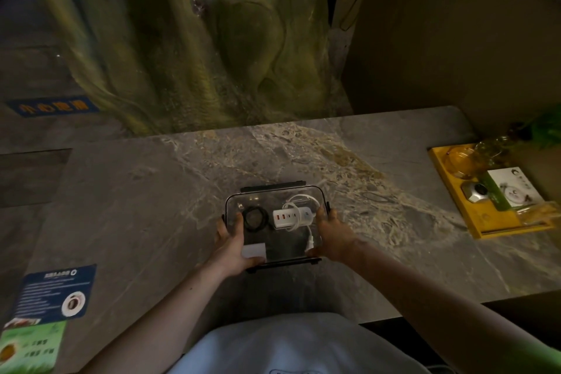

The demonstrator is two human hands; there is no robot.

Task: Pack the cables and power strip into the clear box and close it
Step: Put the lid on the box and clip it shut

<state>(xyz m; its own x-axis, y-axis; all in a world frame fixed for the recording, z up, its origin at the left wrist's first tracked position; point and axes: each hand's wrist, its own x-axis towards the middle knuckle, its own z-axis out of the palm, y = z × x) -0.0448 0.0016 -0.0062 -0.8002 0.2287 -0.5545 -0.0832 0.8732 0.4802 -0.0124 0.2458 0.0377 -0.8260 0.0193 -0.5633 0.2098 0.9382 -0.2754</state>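
A clear box with a transparent lid and black latches stands on the stone table in front of me. Inside it lie a white power strip with its white cable looped behind it, and a coiled black cable to its left. A white label sits on the box near its front left corner. My left hand grips the box's left side, thumb on top of the lid. My right hand grips the right side, thumb on the lid near the front right corner.
The grey marbled table stretches to both sides. A yellow tray with glassware, a silver gadget and a white card box stands at the right. Blue and green printed sheets lie at the front left. A rocky wall rises behind the table.
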